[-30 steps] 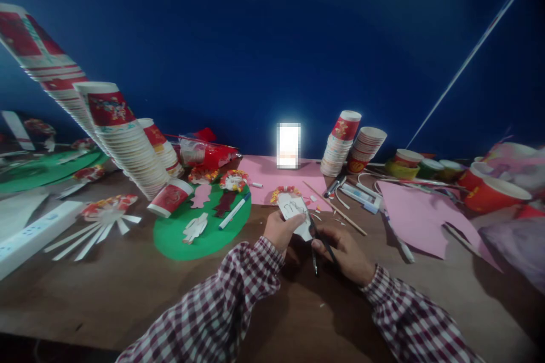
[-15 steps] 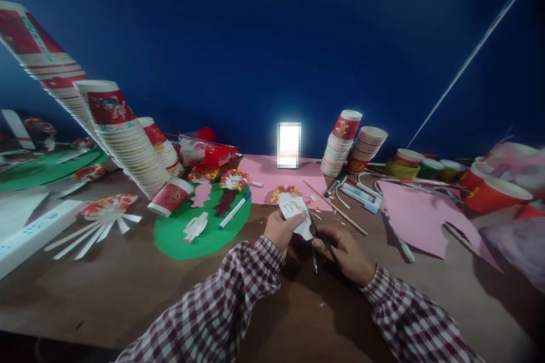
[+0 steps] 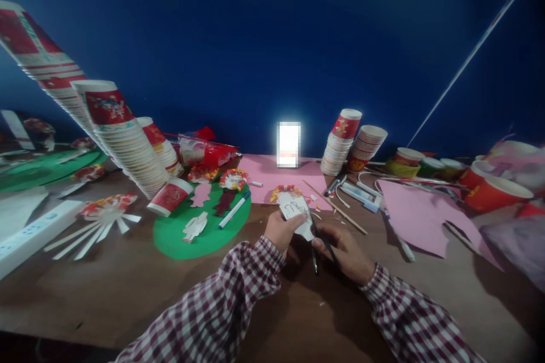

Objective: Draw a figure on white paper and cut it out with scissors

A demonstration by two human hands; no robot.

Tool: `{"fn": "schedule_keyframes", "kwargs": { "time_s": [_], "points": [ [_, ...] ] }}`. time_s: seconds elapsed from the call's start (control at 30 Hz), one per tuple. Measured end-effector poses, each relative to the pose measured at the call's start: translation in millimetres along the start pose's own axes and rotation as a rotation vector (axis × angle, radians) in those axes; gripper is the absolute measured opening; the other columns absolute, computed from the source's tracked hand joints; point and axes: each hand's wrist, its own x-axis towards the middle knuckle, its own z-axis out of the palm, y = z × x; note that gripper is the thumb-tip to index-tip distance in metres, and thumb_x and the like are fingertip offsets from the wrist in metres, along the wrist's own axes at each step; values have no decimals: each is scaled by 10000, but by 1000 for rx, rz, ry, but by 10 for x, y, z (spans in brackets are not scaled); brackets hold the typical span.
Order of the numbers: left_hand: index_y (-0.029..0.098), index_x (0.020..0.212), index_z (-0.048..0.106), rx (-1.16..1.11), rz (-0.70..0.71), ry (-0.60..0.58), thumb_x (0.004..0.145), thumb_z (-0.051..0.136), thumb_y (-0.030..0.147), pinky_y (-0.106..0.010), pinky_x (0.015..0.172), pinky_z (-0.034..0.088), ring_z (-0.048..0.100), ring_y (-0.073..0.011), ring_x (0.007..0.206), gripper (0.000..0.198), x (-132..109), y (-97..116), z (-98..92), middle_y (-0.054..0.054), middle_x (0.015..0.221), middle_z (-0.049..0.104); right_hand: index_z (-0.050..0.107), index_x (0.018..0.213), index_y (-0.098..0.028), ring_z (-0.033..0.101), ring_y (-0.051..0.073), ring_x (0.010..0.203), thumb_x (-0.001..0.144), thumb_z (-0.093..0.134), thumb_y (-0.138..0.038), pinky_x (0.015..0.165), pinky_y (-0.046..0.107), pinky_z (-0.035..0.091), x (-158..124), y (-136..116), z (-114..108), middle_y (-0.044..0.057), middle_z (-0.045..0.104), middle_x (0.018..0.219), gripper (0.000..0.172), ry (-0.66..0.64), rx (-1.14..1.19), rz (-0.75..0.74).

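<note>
My left hand (image 3: 277,231) pinches a small white piece of paper (image 3: 297,209) with dark drawn lines on it, thumb on top. My right hand (image 3: 347,250) is wrapped round dark-handled scissors (image 3: 329,248), their blades along the paper's right edge. A thin dark stick-like thing with a shiny tip (image 3: 315,265) points down below the paper; what it belongs to is hard to tell. Just beyond the paper lies a red and yellow curled paper ring (image 3: 284,189).
On the left, a green paper disc (image 3: 179,241) carries figure cut-outs and a marker (image 3: 234,210). Tall stacks of paper cups (image 3: 123,142) lean behind it. A pink sheet (image 3: 411,215), a wooden stick (image 3: 353,221) and red cups (image 3: 496,193) lie to the right.
The white paper has tilted and dipped slightly at its far end. Both hands stay almost in place, still holding the paper and scissors.
</note>
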Motion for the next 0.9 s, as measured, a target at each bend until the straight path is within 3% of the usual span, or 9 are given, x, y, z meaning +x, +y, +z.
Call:
{"fn": "schedule_keyframes", "kwargs": {
  "time_s": [0.5, 0.9],
  "points": [
    [80, 698, 662, 19, 7, -6, 529, 742, 213, -233, 541, 459, 579, -125, 548, 229, 23, -21, -19, -65, 653, 662, 606, 945, -155, 506, 142, 687, 806, 549, -409, 610, 228, 413, -6, -23, 4, 14, 572, 764, 295, 1, 1, 8],
    [66, 701, 658, 22, -16, -5, 493, 759, 225, -255, 549, 451, 577, -140, 555, 281, 27, -1, -28, -80, 654, 658, 590, 933, -161, 436, 106, 548, 782, 573, -422, 496, 206, 364, -12, -6, -1, -24, 501, 632, 302, -19, 31, 41]
  ]
}}
